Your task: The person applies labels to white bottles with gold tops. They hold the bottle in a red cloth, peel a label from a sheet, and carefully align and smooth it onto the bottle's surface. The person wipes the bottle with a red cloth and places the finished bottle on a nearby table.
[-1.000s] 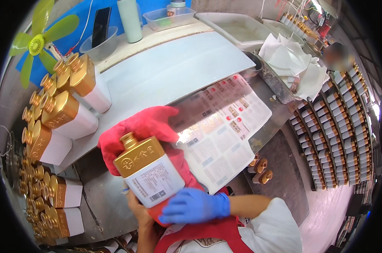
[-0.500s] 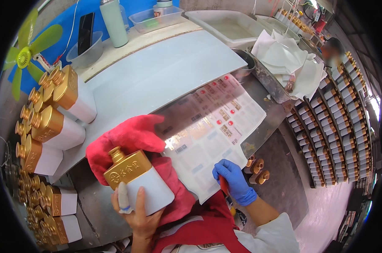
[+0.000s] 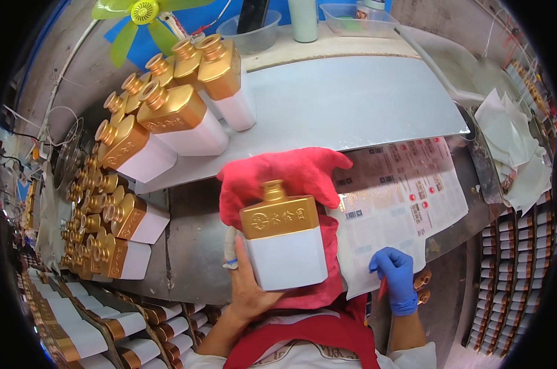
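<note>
Upright in front of me stands a bottle (image 3: 286, 252) with a gold shoulder and neck and a white lower body, raised lettering on its gold part. My left hand (image 3: 252, 289) grips it from the lower left, thumb along its side, a wrapped covering on one finger. Behind and beneath it lies a bunched red cloth (image 3: 278, 165). My right hand (image 3: 398, 277), in a blue glove, is closed over the printed sheet's near edge, away from the bottle. From its fingers sticks a thin red handle (image 3: 383, 288); the rest is hidden.
A printed paper sheet (image 3: 386, 224) lies on the dark table at right. Behind is a pale board (image 3: 346, 92), with several gold-and-white bottles (image 3: 186, 129) at its left. More bottles stand left. A green fan (image 3: 144, 12) is at the back; bottle racks (image 3: 515, 270) stand far right.
The view has swung left, showing more bottles there. The bottle has turned from tilted to nearly upright, still in my left hand. My right hand keeps the red handle, now pointing downward.
</note>
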`<state>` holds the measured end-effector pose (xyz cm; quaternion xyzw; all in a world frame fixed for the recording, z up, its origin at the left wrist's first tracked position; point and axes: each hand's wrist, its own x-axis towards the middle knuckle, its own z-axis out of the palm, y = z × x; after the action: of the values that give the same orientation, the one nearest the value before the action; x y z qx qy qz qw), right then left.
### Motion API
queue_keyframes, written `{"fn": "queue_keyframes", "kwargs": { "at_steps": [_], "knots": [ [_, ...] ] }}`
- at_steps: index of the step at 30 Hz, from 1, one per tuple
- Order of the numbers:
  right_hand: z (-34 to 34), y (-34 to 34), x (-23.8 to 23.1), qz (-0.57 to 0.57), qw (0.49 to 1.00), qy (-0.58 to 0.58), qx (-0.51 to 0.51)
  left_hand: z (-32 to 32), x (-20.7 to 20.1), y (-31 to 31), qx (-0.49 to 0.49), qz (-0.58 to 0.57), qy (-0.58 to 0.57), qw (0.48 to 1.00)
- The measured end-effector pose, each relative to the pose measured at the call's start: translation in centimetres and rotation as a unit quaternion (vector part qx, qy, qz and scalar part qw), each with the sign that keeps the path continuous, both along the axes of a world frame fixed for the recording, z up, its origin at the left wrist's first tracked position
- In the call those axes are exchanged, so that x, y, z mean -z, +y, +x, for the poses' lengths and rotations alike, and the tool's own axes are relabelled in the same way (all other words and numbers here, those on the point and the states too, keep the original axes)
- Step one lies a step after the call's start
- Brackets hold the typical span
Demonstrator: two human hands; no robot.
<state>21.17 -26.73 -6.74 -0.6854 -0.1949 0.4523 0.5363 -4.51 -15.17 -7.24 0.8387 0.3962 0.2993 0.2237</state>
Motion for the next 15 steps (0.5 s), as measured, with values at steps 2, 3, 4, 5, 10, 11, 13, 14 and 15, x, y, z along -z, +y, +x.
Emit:
{"fn": "queue_keyframes", "kwargs": {
  "at_steps": [2, 3, 4, 5, 10, 11, 13, 14, 15],
  "knots": [
    [-0.7, 0.9, 0.2, 0.029, 0.997, -0.024, -0.060, -0.2, -0.1, 0.0, 0.007, -0.042, -0.012, 0.999],
    [-1.2, 1.3, 0.3, 0.051, 0.994, -0.043, -0.081, 0.2, 0.3, 0.0, 0.023, -0.071, -0.025, 0.997],
    [-1.3, 1.6, 0.3, 0.072, 0.991, -0.062, -0.099, 0.1, 0.6, -0.2, 0.008, -0.076, -0.026, 0.997],
    [-0.7, 1.5, 0.1, 0.042, 0.984, -0.124, -0.117, -0.1, 1.3, -0.5, -0.003, -0.083, -0.029, 0.996],
    [4.5, -0.5, 0.3, -0.036, 0.873, -0.485, 0.031, 0.6, 1.4, -0.5, -0.006, -0.107, -0.075, 0.991],
    [5.8, -1.2, 0.6, -0.077, 0.853, -0.515, 0.032, 0.7, 1.4, -0.5, -0.003, -0.105, -0.088, 0.991],
    [8.1, -2.8, 1.7, -0.159, 0.808, -0.566, 0.033, 1.1, 1.3, -0.4, 0.006, -0.106, -0.115, 0.988],
    [8.5, -3.0, 2.3, -0.183, 0.794, -0.579, 0.015, 1.3, 1.1, -0.3, 0.011, -0.113, -0.121, 0.986],
    [8.8, -3.2, 2.8, -0.206, 0.779, -0.593, -0.005, 1.5, 0.7, -0.2, 0.015, -0.121, -0.128, 0.984]
  ]
}}
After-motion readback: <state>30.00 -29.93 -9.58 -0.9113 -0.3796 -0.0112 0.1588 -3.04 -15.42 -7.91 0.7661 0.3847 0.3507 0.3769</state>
